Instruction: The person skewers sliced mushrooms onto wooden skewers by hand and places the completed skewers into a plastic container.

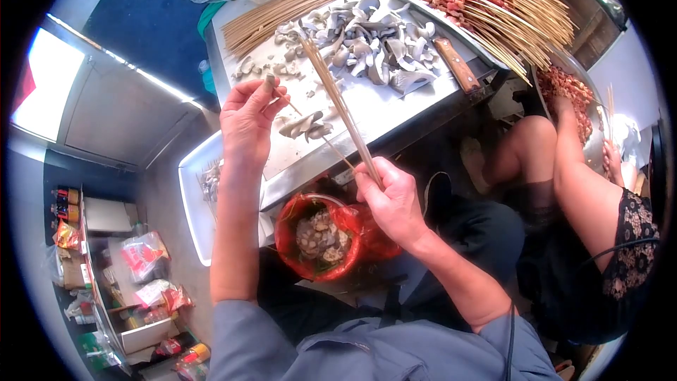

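My right hand (395,197) is closed around a bundle of bamboo skewers (335,95) that slants up over the table. One separate skewer (338,153) runs from its fingers toward my left hand, with oyster mushroom pieces (305,126) threaded midway. Between the fingertips of my left hand (247,113) is a small mushroom piece (270,82), at the tip end of that skewer. Beyond both hands, torn grey oyster mushrooms (381,46) lie heaped on the white table (282,152).
Loose skewers (282,17) lie at the back left. A wooden-handled knife (457,65) is beside a metal tray (493,58) of skewered meat. Below are a red-lined bucket (285,236) and a white tub (195,229). Another person's arm (585,183) reaches into a meat bowl at right.
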Tool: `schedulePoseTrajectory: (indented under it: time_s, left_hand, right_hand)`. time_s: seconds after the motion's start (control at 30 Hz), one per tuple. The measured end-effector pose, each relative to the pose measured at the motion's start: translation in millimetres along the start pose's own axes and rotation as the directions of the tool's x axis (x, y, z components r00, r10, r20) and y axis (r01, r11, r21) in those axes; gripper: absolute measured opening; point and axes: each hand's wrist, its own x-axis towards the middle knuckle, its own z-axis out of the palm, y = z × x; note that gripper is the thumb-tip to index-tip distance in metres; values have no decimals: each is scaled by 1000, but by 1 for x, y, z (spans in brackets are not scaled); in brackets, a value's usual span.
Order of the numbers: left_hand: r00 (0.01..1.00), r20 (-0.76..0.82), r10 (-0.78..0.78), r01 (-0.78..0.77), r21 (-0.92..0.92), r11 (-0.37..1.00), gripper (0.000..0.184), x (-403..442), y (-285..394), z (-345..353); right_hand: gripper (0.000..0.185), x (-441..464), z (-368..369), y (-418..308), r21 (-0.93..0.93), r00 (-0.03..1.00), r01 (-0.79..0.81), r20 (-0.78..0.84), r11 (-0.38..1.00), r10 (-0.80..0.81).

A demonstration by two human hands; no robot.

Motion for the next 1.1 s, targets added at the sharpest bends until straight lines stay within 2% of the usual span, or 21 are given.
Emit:
schedulePoseTrajectory:
  time_s: [0.1,0.17,0.3,0.4,0.5,0.6,0.67,0.73,0.77,0.8,0.87,0.9,0.97,1.1]
  left_hand:
    - [996,27,85,-86,77,993,7,-1,0,2]
    - [976,80,203,-216,229,949,8,-2,0,2]
    - [954,150,261,-297,321,899,10,-4,-1,2]
    - [949,196,245,-302,360,883,11,-7,0,5]
    - [917,397,-19,-163,419,893,12,-12,5,5]
    - [904,422,-69,-164,491,856,13,-9,10,11]
    - [927,375,-12,-165,438,884,16,4,7,14]
    - [966,254,53,-180,509,842,16,29,0,14]
    - [977,188,101,-196,603,773,17,41,-5,19]
    - [969,192,155,-243,640,729,19,55,-10,23]
    - [953,265,147,-302,791,532,21,79,-16,34]
    - [952,270,148,-306,788,534,21,90,-19,38]
    - [935,355,-16,-309,833,459,24,108,-28,44]
    - [920,366,-138,-262,838,478,33,133,-42,37]
  right_hand:
    - [12,0,0,-1,-3,1000,2,-2,1000,-2]
    - [12,0,0,0,-5,1000,5,-5,1000,-5]
    - [11,0,-2,2,1,1000,9,-5,1000,-9]
    - [10,0,-3,1,16,1000,-3,-3,1000,3]
    - [9,1,-5,0,37,1000,-11,-22,999,12]
    - [9,3,-8,1,46,998,-7,-56,999,9]
    - [9,5,-11,1,54,997,0,-71,999,4]
    - [9,7,-12,0,62,997,4,-77,998,1]
    - [10,7,-14,-3,55,996,-14,-86,998,19]
    - [10,7,-15,-6,48,995,-32,-96,998,36]
    - [10,8,-15,-7,52,995,-28,-100,998,33]
    - [10,8,-16,-8,56,994,-23,-101,998,29]
    - [10,8,-16,-10,75,994,-19,-102,997,27]
    - [10,8,-19,-10,87,995,-16,-92,996,24]
